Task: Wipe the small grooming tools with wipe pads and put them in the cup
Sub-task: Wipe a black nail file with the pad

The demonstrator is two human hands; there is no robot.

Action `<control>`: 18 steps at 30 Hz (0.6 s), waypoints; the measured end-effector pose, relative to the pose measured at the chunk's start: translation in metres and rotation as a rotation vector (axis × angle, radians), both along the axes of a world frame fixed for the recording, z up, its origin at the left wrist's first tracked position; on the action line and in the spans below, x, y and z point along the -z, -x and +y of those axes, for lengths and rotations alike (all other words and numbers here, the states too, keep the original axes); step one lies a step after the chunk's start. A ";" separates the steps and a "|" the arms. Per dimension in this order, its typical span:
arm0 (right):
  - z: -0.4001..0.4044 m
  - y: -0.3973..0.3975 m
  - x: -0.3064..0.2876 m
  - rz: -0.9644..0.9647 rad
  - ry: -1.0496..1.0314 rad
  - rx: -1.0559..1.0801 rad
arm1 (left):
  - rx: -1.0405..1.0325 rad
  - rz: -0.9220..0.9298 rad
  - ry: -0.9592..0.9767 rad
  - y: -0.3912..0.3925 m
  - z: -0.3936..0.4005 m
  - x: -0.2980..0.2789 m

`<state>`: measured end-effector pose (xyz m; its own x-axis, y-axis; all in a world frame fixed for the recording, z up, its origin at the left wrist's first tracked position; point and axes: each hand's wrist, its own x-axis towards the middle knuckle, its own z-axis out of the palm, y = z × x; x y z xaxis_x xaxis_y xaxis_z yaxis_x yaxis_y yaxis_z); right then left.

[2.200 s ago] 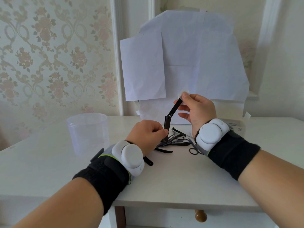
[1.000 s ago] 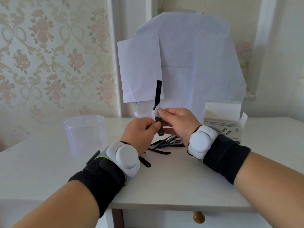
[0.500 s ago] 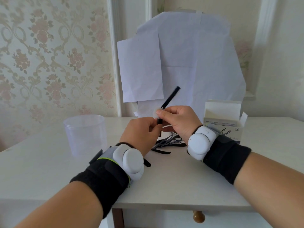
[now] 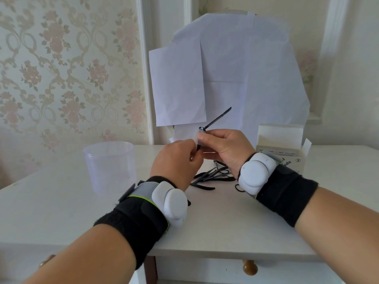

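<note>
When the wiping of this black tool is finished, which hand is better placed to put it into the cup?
Probably the left hand. It already grips the black tool at its lower end, and the cup stands on its side of the table. The right hand pinches the wipe pad and lies farther from the cup.

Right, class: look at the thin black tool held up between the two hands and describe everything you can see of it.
The black tool is a slim, flat, dark strip that looks like metal, tilted up and to the right with its far tip free in front of the white paper. Its lower part is hidden: the right hand pinches a white wipe pad around it, and the left hand grips the bottom end. It is held above the table, not touching it. What kind of tool it is cannot be told.
</note>
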<state>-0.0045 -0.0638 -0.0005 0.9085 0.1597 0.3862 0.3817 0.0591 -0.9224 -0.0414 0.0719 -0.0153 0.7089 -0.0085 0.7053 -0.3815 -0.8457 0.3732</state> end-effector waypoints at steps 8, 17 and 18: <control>0.000 -0.002 0.006 -0.045 0.115 -0.005 | -0.015 0.031 0.053 -0.003 0.003 0.001; -0.001 -0.004 0.003 -0.163 0.260 0.073 | 0.085 -0.112 0.359 -0.003 0.009 -0.001; -0.001 -0.004 0.004 -0.163 0.281 0.063 | 0.097 -0.112 0.385 -0.002 0.010 -0.003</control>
